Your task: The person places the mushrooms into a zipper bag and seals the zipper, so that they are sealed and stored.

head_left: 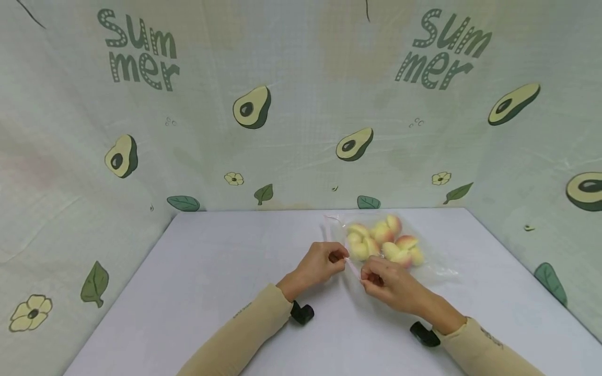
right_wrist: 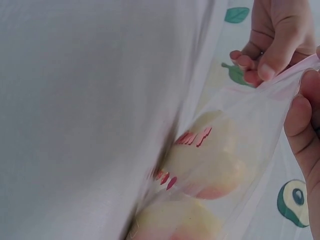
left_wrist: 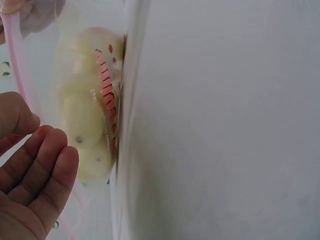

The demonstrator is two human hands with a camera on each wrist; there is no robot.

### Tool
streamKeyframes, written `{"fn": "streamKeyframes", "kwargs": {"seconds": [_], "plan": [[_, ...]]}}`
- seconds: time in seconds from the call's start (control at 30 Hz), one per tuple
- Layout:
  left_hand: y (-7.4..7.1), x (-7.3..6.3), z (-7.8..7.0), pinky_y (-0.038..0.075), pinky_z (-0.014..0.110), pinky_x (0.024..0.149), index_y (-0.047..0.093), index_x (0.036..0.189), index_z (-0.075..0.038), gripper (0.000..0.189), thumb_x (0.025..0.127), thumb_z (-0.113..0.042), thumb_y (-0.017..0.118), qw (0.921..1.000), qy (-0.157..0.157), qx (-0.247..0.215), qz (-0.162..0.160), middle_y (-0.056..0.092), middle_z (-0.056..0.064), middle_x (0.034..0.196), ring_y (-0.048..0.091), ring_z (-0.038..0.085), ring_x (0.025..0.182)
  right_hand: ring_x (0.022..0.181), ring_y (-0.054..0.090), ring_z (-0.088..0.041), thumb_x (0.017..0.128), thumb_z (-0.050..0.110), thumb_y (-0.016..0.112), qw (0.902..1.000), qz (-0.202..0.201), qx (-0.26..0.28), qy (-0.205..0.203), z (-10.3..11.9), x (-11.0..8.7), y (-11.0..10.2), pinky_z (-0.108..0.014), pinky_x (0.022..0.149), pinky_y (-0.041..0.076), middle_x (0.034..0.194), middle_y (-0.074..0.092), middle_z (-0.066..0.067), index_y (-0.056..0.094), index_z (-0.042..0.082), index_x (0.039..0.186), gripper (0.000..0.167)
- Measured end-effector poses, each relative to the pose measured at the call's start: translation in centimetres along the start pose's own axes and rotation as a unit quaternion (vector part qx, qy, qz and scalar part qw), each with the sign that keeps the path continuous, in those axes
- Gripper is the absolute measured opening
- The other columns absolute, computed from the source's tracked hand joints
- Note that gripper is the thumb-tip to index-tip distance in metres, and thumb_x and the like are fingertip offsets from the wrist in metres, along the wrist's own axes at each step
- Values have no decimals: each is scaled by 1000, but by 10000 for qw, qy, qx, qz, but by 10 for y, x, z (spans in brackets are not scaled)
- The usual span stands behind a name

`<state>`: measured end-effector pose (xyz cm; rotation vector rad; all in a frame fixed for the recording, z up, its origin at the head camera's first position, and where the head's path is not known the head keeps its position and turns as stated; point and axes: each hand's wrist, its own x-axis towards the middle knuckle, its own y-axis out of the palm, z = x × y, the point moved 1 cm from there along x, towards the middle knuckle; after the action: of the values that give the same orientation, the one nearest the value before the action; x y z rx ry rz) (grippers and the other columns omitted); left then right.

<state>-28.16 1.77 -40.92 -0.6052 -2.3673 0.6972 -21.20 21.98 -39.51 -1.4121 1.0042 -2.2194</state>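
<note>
A clear zip bag lies on the table with several yellow-and-pink peach-like pieces inside. Its pink zip strip runs along the mouth, lifted off the table between both hands. My left hand pinches this strip between thumb and fingers, at the bag's near left side. A short way to the right, my right hand pinches the same edge. Red printing shows on the bag in the right wrist view. Whether the zip is sealed under the fingers cannot be seen.
The white table meets a printed cloth backdrop at its back and sides. Black wrist cameras hang below each beige sleeve.
</note>
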Motion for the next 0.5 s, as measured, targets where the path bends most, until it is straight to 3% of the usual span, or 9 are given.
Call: {"fn": "streamKeyframes", "kwargs": {"seconds": [0.5], "plan": [[-6,8,6,49,16,65,69,93,-10,19,81,3,62,9997,-196,124,71,65,-6,82,57,1,72,66,46,-2,77,-2,64,9998,-106,14,-173,2,3,-1,-8,58,37,78,48,10,56,15,84,21]]}}
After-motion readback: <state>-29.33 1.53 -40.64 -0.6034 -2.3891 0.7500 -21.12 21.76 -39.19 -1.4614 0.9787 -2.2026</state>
